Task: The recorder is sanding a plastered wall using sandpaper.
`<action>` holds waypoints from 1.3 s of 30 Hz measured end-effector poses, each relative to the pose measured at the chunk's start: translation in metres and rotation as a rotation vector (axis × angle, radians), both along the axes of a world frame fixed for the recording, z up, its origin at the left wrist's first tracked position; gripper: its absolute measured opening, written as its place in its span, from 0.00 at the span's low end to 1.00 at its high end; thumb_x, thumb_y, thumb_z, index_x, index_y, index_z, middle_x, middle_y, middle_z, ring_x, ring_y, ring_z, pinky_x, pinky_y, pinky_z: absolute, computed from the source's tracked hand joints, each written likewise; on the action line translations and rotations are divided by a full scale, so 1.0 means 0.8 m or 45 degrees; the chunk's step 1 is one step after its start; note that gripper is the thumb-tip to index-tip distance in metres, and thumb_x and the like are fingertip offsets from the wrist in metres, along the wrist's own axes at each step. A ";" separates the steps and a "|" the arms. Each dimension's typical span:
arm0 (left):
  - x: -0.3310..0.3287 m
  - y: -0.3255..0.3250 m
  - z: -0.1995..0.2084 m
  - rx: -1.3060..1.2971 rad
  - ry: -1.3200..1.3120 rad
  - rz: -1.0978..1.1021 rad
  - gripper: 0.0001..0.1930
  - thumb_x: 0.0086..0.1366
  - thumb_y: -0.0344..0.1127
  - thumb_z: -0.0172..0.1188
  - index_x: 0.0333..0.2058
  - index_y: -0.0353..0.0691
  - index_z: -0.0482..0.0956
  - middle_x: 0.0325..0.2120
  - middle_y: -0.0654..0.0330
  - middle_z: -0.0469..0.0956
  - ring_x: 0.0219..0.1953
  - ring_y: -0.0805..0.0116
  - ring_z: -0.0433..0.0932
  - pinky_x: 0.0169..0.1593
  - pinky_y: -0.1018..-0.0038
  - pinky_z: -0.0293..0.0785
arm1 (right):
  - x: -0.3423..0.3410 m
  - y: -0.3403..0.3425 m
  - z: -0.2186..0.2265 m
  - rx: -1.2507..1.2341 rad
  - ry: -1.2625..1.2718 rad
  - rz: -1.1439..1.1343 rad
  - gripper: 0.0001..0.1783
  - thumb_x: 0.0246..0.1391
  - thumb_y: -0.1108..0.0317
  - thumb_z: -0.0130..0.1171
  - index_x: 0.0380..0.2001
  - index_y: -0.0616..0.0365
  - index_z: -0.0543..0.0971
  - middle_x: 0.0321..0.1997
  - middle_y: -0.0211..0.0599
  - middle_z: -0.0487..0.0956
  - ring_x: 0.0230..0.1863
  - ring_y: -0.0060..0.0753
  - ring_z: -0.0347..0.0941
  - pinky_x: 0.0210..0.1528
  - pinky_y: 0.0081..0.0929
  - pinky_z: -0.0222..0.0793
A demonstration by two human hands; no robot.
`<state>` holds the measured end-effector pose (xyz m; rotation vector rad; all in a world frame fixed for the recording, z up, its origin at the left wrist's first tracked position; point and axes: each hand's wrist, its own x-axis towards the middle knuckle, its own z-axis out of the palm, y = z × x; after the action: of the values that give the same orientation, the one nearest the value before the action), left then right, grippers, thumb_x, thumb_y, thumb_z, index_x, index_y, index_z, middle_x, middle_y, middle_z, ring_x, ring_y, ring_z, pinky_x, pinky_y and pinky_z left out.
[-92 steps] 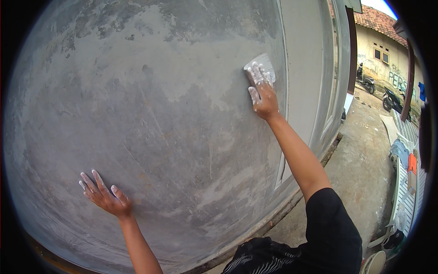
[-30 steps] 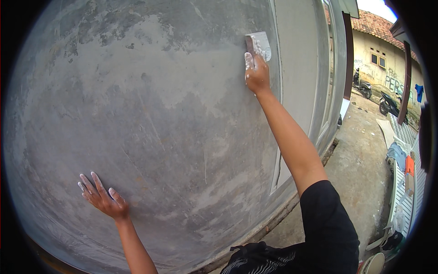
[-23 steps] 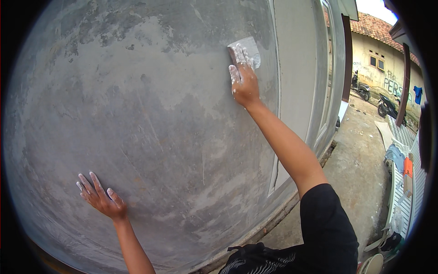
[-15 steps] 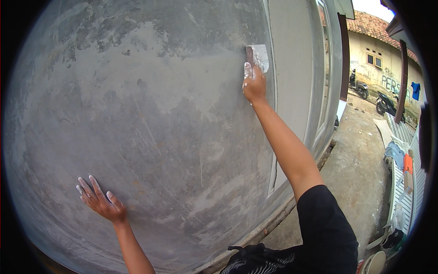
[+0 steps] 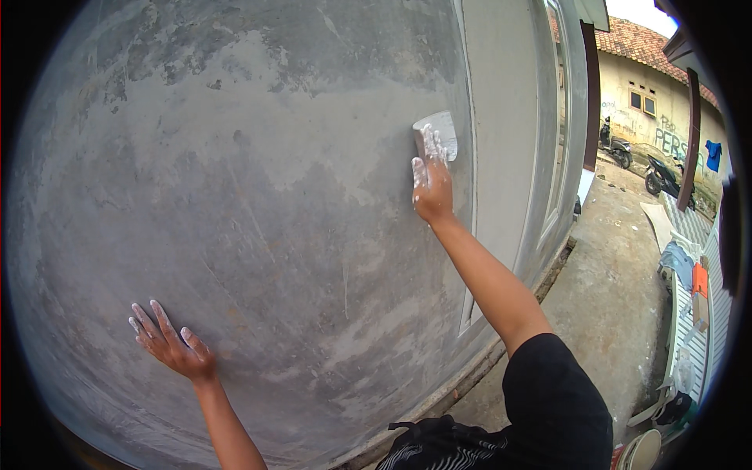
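A grey plastered wall (image 5: 298, 235) with lighter, patchy smears fills most of the view. My right hand (image 5: 432, 188), speckled with white paste, grips a flat putty knife (image 5: 442, 131) whose broad, white-smeared blade lies against the wall beside a vertical raised edge. Its fingers stretch up along the back of the blade, hiding part of it. Lower on the left, my left hand (image 5: 178, 348) rests on the wall with fingers spread and whitened tips. Nothing is held in it.
Right of the raised edge runs a smoother grey panel (image 5: 501, 117). A concrete path (image 5: 603, 290) passes along the wall's foot. Farther right are a white slatted bench (image 5: 681, 345) with cloths and an orange item, a bucket (image 5: 646, 450) and parked motorbikes (image 5: 662, 178).
My right hand has drawn the putty knife down along the wall, and the blade has tilted. My left hand has stayed almost in place.
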<state>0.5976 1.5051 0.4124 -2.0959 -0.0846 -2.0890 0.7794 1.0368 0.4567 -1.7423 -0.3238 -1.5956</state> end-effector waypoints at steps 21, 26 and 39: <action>0.006 0.004 -0.002 0.041 -0.034 0.004 0.28 0.72 0.48 0.33 0.65 0.47 0.67 0.69 0.54 0.59 0.72 0.51 0.53 0.71 0.48 0.43 | -0.016 -0.004 -0.154 0.543 0.636 0.189 0.23 0.65 0.68 0.47 0.61 0.67 0.69 0.66 0.58 0.66 0.68 0.58 0.59 0.69 0.43 0.54; 0.004 0.002 -0.001 0.063 -0.033 0.035 0.28 0.73 0.48 0.32 0.65 0.47 0.67 0.69 0.54 0.59 0.71 0.51 0.54 0.70 0.48 0.44 | -0.041 0.038 -0.182 0.051 0.001 -0.082 0.17 0.65 0.69 0.46 0.49 0.70 0.75 0.55 0.61 0.74 0.57 0.64 0.67 0.60 0.46 0.61; 0.005 -0.001 0.004 0.111 -0.062 0.019 0.28 0.74 0.48 0.32 0.64 0.45 0.68 0.68 0.53 0.60 0.70 0.50 0.57 0.70 0.49 0.47 | -0.026 0.027 -0.213 0.098 0.080 -0.011 0.18 0.62 0.68 0.50 0.49 0.71 0.75 0.54 0.64 0.73 0.57 0.68 0.66 0.59 0.49 0.62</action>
<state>0.6017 1.5040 0.4159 -1.9892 -0.0160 -2.0960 0.7584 1.0583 0.2860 -1.7329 -0.2224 -1.5359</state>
